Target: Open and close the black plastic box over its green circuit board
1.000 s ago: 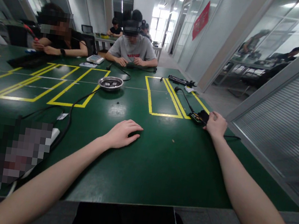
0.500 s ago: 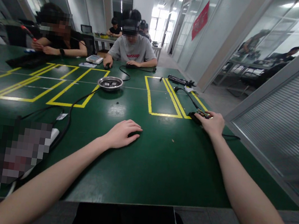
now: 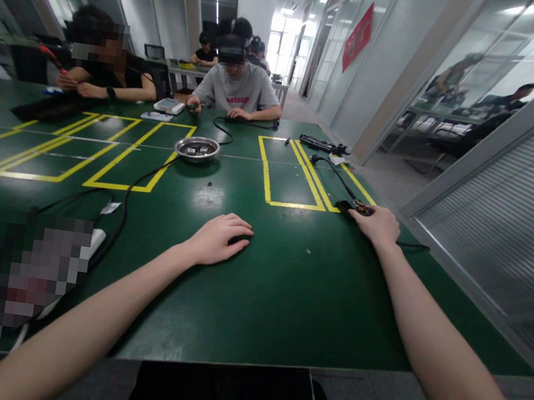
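Note:
My left hand (image 3: pixel 219 238) lies on the green table (image 3: pixel 276 307), fingers stretched out and the thumb apart, with nothing in it. Farther off to the right, my right hand (image 3: pixel 381 227) is closed on a small black device with exposed coloured wires (image 3: pixel 359 206). My palm and fingers hide much of this device, so I cannot make out its exact kind. A black cable with a plug (image 3: pixel 335 170) runs on the table just beyond it, and more cable shows to the right of the hand.
A steel bowl (image 3: pixel 196 158) holds small metal parts. Yellow tape (image 3: pixel 296 205) marks rectangles. A folded black tripod-like object (image 3: pixel 324 145) lies at the far right. A pixelated item and a white power strip (image 3: pixel 98 241) lie at left. Two people (image 3: pixel 238 87) sit across the table.
My right hand has shifted very slightly on the wired device, while my left hand stays still. The person across has raised one hand with a small object off the table.

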Action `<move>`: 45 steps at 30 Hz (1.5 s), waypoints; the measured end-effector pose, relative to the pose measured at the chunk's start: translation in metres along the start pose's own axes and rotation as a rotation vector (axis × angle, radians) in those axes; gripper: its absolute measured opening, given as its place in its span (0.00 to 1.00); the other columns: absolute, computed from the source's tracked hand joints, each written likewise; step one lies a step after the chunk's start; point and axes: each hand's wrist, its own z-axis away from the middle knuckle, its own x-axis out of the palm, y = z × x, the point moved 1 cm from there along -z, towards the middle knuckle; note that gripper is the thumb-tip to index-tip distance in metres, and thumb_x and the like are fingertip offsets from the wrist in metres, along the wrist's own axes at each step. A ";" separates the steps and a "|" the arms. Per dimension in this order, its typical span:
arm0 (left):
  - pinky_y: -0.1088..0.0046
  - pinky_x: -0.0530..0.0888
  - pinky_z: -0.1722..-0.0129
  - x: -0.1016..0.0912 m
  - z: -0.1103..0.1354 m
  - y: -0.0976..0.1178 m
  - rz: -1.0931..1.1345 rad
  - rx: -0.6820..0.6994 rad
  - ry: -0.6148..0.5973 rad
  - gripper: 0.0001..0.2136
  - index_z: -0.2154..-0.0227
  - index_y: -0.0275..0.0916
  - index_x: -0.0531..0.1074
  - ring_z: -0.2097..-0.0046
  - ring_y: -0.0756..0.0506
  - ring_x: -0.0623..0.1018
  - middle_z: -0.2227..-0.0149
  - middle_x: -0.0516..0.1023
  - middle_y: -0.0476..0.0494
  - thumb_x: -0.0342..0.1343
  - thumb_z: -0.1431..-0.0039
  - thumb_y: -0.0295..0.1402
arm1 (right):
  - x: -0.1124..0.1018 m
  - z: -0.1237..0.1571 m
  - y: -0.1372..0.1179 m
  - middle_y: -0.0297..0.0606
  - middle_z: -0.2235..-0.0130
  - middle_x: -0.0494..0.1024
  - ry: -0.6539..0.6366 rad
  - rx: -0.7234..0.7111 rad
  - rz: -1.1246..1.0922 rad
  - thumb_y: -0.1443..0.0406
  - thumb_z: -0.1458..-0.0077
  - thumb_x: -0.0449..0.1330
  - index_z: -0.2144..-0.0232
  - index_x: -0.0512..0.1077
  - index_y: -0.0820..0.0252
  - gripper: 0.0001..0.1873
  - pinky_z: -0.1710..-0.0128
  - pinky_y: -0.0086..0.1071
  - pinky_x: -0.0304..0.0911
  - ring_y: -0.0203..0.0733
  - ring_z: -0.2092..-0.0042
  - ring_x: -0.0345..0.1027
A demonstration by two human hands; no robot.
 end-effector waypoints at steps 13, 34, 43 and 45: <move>0.58 0.74 0.43 0.001 0.001 -0.001 -0.003 -0.004 -0.002 0.12 0.53 0.41 0.79 0.46 0.42 0.77 0.48 0.81 0.42 0.53 0.31 0.34 | 0.008 0.000 0.002 0.50 0.52 0.82 0.043 -0.061 0.013 0.50 0.48 0.65 0.52 0.82 0.59 0.27 0.61 0.42 0.71 0.59 0.54 0.77; 0.62 0.75 0.54 -0.016 0.004 0.008 0.068 0.120 0.115 0.18 0.59 0.39 0.75 0.55 0.40 0.77 0.58 0.78 0.38 0.62 0.43 0.49 | -0.004 0.160 -0.127 0.41 0.57 0.79 -0.478 -1.176 -0.592 0.60 0.42 0.66 0.53 0.79 0.58 0.16 0.57 0.35 0.71 0.43 0.59 0.77; 0.67 0.71 0.64 -0.012 0.004 0.015 -0.056 0.047 -0.071 0.23 0.68 0.40 0.73 0.62 0.43 0.74 0.64 0.75 0.43 0.62 0.46 0.58 | -0.016 0.160 -0.126 0.42 0.57 0.80 -0.430 -1.206 -0.787 0.61 0.42 0.67 0.52 0.79 0.56 0.15 0.58 0.38 0.74 0.45 0.59 0.77; 0.66 0.72 0.62 -0.013 0.003 0.013 -0.095 0.026 -0.081 0.25 0.66 0.39 0.74 0.62 0.42 0.75 0.64 0.75 0.43 0.63 0.47 0.59 | -0.017 0.157 -0.125 0.43 0.58 0.80 -0.390 -1.200 -0.812 0.60 0.42 0.66 0.53 0.79 0.56 0.14 0.58 0.38 0.75 0.45 0.59 0.77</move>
